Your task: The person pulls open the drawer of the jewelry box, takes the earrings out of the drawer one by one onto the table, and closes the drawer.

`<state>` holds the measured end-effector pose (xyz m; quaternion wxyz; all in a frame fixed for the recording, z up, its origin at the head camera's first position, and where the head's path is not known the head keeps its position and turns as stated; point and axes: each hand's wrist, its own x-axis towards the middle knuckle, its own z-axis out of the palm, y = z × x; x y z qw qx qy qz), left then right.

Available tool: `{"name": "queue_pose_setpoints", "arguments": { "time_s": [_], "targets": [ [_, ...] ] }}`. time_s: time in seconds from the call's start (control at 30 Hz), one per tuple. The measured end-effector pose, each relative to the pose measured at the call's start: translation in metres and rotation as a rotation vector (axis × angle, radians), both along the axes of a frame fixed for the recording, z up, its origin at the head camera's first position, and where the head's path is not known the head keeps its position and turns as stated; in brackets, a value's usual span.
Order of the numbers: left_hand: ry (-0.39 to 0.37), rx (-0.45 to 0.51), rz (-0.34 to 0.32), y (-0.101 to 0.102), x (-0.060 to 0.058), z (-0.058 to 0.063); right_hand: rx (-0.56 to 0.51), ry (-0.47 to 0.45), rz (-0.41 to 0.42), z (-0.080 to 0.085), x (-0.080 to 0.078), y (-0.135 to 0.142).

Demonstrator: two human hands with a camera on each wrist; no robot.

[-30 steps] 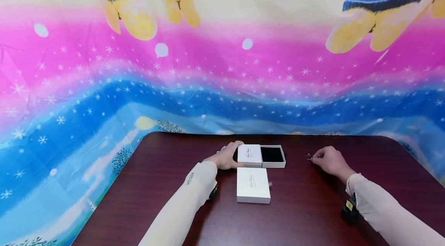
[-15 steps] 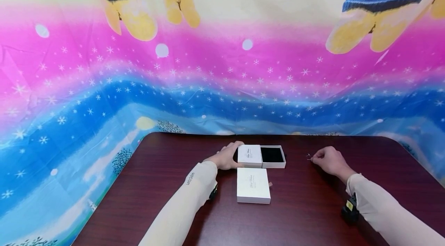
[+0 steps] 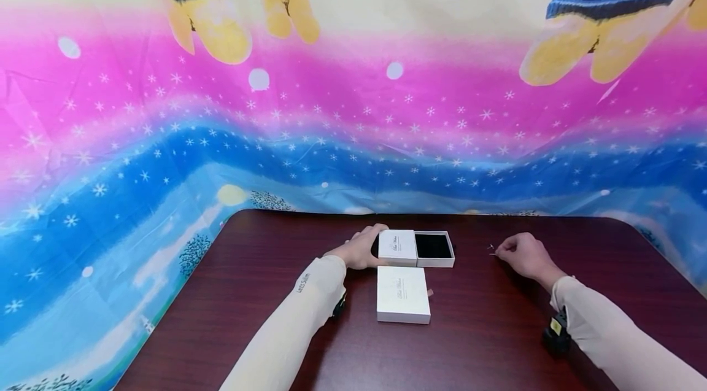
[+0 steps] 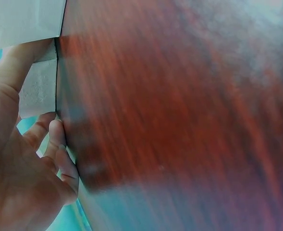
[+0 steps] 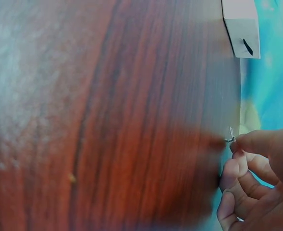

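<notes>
At the left end of a white slide-out gift box [image 3: 396, 245], my left hand [image 3: 359, 248] grips it between thumb and fingers. In the left wrist view this box [image 4: 39, 91] shows between the thumb and the fingers. Its drawer [image 3: 434, 263] stands pulled out to the right, with a black pad inside. My right hand [image 3: 525, 254] pinches a small silvery piece with thin prongs [image 5: 231, 134] between thumb and index finger, low over the table to the right of the drawer. Its exact kind I cannot tell.
A second white box [image 3: 402, 293], closed and with a small pinkish tab on its right side, lies just in front of the first. Both are on a dark red-brown wooden table [image 3: 469, 342]. Behind the table hangs a colourful printed cloth [image 3: 353, 151].
</notes>
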<state>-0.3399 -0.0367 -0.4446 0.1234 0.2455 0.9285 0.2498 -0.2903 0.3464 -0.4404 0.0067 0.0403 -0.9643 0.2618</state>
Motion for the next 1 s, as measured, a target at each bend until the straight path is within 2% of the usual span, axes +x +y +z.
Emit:
{"name": "queue_pose_setpoints", "arguments": {
  "time_s": [0.43, 1.0],
  "targets": [
    [0.005, -0.009, 0.001, -0.0001, 0.0006, 0.0005, 0.001, 0.04, 0.002, -0.0011, 0.0006, -0.001],
    [0.004, -0.004, 0.004, 0.0003, -0.0001, 0.0003, -0.024, 0.082, -0.045, -0.0021, 0.0018, -0.0026]
  ]
}}
